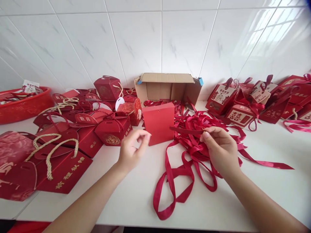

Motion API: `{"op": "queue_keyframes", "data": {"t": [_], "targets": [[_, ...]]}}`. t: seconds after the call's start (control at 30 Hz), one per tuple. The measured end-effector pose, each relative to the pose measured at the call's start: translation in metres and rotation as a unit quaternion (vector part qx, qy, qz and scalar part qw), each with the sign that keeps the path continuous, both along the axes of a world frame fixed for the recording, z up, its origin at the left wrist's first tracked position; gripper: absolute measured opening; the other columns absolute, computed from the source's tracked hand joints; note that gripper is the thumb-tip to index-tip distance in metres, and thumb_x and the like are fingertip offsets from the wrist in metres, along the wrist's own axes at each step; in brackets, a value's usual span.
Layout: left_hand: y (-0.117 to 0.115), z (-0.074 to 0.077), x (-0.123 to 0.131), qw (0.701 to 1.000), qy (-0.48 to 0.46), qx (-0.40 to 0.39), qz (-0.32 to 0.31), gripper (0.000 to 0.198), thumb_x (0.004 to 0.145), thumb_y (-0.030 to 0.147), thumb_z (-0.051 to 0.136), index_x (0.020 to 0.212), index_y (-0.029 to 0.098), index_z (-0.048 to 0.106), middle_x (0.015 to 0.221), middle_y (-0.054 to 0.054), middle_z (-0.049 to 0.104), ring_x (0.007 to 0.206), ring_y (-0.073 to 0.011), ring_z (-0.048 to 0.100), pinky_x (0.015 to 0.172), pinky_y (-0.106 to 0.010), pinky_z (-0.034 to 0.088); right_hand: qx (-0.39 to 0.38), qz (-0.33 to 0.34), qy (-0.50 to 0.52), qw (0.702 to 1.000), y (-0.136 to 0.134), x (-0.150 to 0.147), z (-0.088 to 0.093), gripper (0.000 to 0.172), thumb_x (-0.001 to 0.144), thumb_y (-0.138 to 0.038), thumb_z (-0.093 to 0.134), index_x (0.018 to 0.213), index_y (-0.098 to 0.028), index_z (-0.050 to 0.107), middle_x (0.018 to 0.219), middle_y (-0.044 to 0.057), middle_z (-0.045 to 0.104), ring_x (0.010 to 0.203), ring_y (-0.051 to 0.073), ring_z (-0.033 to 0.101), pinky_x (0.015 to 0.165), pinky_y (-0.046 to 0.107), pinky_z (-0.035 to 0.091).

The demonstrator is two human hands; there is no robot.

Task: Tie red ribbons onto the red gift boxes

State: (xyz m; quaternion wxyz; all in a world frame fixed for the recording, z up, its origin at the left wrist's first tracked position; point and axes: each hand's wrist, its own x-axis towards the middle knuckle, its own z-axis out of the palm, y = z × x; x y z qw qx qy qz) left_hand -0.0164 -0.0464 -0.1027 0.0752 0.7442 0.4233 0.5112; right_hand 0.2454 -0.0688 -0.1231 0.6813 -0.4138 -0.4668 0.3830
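My right hand (221, 150) pinches a narrow dark red ribbon (186, 130) between thumb and fingertips. The ribbon's free end reaches left across the edge of an upright red gift box (159, 124) with a small hole near its top. Just left of that box, my left hand (133, 147) hovers with its fingers curled and thumb and index tips close together. Nothing shows between them. A tangled heap of shiny red ribbons (191, 129) lies behind and below my right hand, with loops (165, 213) trailing toward the table's front edge.
Behind the box, an open cardboard carton (167, 77) lies against the tiled wall. Several rope-handled red gift boxes (80, 136) crowd the left, near a red plastic basin (24, 108). More ribbon-tied boxes (240, 115) stand at the right on the white table (131, 207).
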Motion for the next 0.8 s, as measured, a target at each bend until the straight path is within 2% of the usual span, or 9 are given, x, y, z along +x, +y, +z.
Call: {"op": "queue_keyframes", "data": {"t": [0.07,0.13,0.2,0.3,0.4,0.53,0.67,0.73,0.8], "targets": [[0.014,0.01,-0.004,0.993,-0.016,0.078,0.089,0.013,0.082,0.025,0.06,0.093,0.018,0.062,0.102,-0.008,0.058,0.096,-0.0202,0.058,0.069,-0.028,0.05,0.0,0.059,0.02,0.998,0.0,0.002,0.0,0.009,0.08,-0.028,0.071,0.087,-0.025,0.066,0.077,-0.002,0.061,0.066,0.007,0.057,0.063,0.017,0.05],[0.029,0.021,-0.006,0.989,-0.009,0.095,0.116,0.035,0.077,0.028,0.066,0.11,0.02,0.059,0.126,-0.012,0.049,0.117,-0.0268,0.05,0.077,-0.033,0.053,0.003,0.133,0.023,0.991,-0.002,0.003,0.002,0.007,0.08,-0.025,0.071,0.084,-0.026,0.066,0.082,-0.002,0.062,0.067,0.006,0.056,0.062,0.017,0.05],[0.042,0.028,-0.003,0.995,0.013,0.067,0.075,0.051,0.074,0.03,0.07,0.12,0.022,0.053,0.136,-0.013,0.044,0.124,-0.0289,0.046,0.085,-0.037,0.052,0.011,0.194,0.015,0.981,-0.006,0.002,0.004,0.011,0.079,-0.022,0.071,0.089,-0.028,0.067,0.084,-0.002,0.063,0.068,0.007,0.056,0.061,0.017,0.05],[0.057,0.029,0.006,0.998,-0.021,-0.051,-0.027,0.058,0.075,0.031,0.069,0.128,0.023,0.046,0.126,-0.012,0.056,0.111,-0.0256,0.058,0.087,-0.038,0.053,0.023,0.231,-0.001,0.973,-0.011,-0.001,0.008,0.025,0.079,-0.02,0.071,0.102,-0.032,0.066,0.079,-0.002,0.063,0.065,0.009,0.056,0.057,0.019,0.05],[0.059,0.025,0.016,0.981,-0.107,-0.145,-0.072,0.051,0.077,0.032,0.067,0.124,0.022,0.049,0.111,-0.009,0.065,0.097,-0.0227,0.065,0.083,-0.036,0.054,0.035,0.217,-0.042,0.975,-0.014,-0.005,0.01,0.014,0.079,-0.02,0.07,0.09,-0.03,0.07,0.079,-0.001,0.064,0.065,0.009,0.057,0.055,0.02,0.05],[0.04,0.021,0.028,0.982,-0.107,-0.141,-0.062,0.026,0.077,0.034,0.068,0.098,0.02,0.063,0.105,-0.006,0.067,0.099,-0.0228,0.063,0.082,-0.032,0.051,0.091,0.166,-0.103,0.976,-0.014,-0.007,0.011,0.01,0.079,-0.019,0.07,0.081,-0.028,0.071,0.079,0.001,0.063,0.079,0.014,0.06,0.072,0.028,0.052],[0.014,0.019,0.039,0.977,-0.087,-0.172,-0.092,0.019,0.079,0.037,0.067,0.085,0.019,0.063,0.08,-0.002,0.067,0.076,-0.0181,0.064,0.068,-0.027,0.05,0.123,0.073,-0.175,0.974,-0.014,-0.005,0.01,0.005,0.077,-0.023,0.072,0.078,-0.028,0.073,0.115,0.006,0.057,0.105,0.023,0.057,0.086,0.038,0.05],[0.003,0.018,0.046,0.975,-0.094,-0.159,-0.125,0.015,0.082,0.034,0.064,0.086,0.019,0.062,0.088,-0.003,0.069,0.084,-0.0186,0.065,0.075,-0.029,0.05,0.132,0.037,-0.201,0.97,-0.015,-0.005,0.01,0.003,0.077,-0.025,0.072,0.078,-0.028,0.074,0.135,0.004,0.046,0.123,0.028,0.047,0.095,0.045,0.045],[-0.006,0.017,0.053,0.966,-0.117,-0.162,-0.163,0.011,0.084,0.03,0.063,0.085,0.019,0.06,0.103,-0.006,0.069,0.101,-0.0209,0.063,0.087,-0.032,0.049,0.136,0.029,-0.21,0.968,-0.016,-0.006,0.011,0.003,0.078,-0.025,0.072,0.079,-0.028,0.073,0.142,0.001,0.041,0.132,0.03,0.037,0.103,0.05,0.039]]}}
